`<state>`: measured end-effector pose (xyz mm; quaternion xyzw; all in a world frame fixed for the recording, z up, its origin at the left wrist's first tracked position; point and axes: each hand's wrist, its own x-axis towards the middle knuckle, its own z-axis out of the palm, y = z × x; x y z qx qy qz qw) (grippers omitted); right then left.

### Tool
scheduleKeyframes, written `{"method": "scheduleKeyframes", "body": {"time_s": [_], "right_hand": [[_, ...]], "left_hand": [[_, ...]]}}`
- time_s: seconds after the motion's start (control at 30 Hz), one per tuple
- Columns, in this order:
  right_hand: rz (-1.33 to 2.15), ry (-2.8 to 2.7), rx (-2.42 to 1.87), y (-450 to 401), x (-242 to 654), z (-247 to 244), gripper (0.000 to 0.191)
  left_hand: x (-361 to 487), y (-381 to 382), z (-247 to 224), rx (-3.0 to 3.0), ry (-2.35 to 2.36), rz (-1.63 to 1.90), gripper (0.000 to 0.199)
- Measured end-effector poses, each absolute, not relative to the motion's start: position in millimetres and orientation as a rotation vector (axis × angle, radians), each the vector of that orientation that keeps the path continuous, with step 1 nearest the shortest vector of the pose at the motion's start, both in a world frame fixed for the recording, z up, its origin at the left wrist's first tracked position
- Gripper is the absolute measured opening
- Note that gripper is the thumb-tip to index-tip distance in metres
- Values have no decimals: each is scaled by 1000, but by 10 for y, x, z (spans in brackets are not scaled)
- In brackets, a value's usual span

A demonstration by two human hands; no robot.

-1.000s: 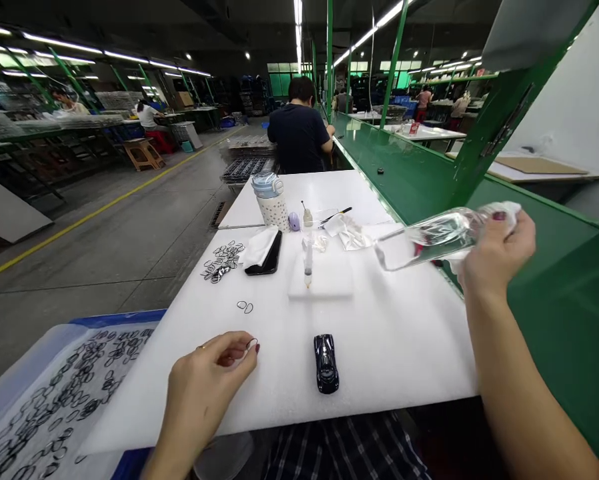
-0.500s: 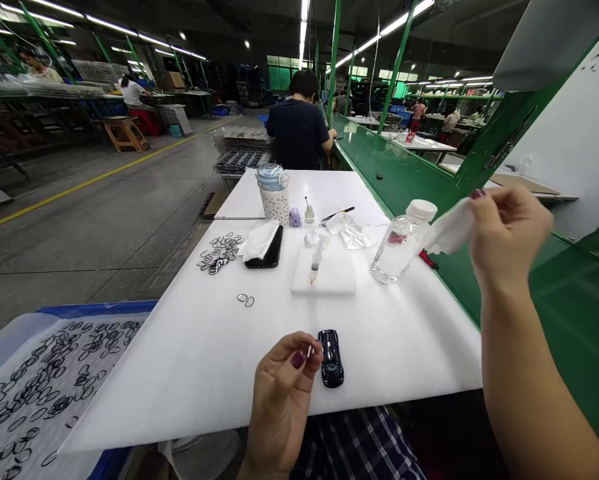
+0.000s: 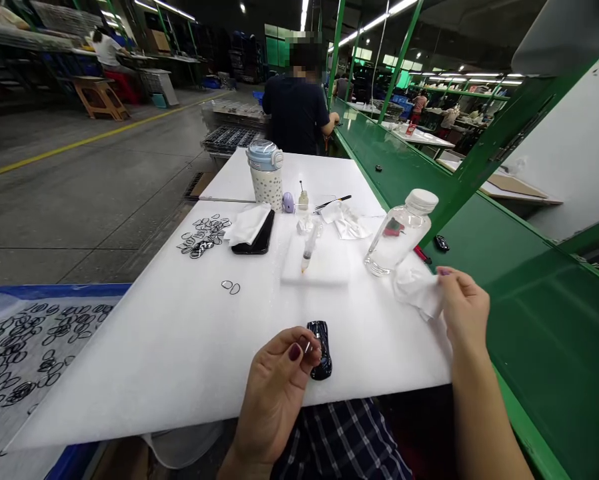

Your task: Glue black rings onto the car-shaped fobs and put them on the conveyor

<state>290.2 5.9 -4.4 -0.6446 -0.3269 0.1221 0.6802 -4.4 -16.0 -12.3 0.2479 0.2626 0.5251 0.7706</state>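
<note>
Head view: the left hand (image 3: 274, 387) pinches a small thin piece (image 3: 307, 345), too small to identify, just beside a black toy car (image 3: 321, 350) on the white foam bench (image 3: 144, 347). The right hand (image 3: 462, 307) clenches a white cloth (image 3: 416, 290) near an upright, capped clear bottle (image 3: 398, 233). A syringe (image 3: 308, 248) lies on a foam pad (image 3: 314, 270). Black rings (image 3: 203, 237) sit piled on the bench, but far more fill the tray (image 3: 54, 290), so most of that batch appears left to handle.
</note>
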Motion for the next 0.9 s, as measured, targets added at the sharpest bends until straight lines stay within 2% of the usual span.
{"method": "scheduleKeyframes", "body": {"time_s": [0.1, 0.23, 0.33, 0.4, 0.57, 0.7, 0.9], "right_hand": [[230, -702, -1253, 13, 2704, 134, 20], [539, -851, -1117, -131, 2224, 274, 32], [804, -1168, -1234, -262, 1864, 260, 26], [824, -1371, -1306, -317, 1685, 244, 18], [420, -1680, -1078, -317, 1410, 264, 4], [93, -1844, -961, -308, 1310, 244, 16], [-156, -2009, -980, -356, 1491, 359, 9]], "left_hand": [[-35, -152, -128, 538, 540, 1131, 12], [-42, -155, -128, 514, 504, 1116, 12], [-58, -174, -117, 507, 490, 1106, 12], [-65, -187, -110, 502, 484, 1101, 12], [-50, -187, -102, 452, 492, 1118, 15], [-15, -183, -88, 447, 528, 1153, 16], [0, -196, -90, 438, 548, 1176, 18]]}}
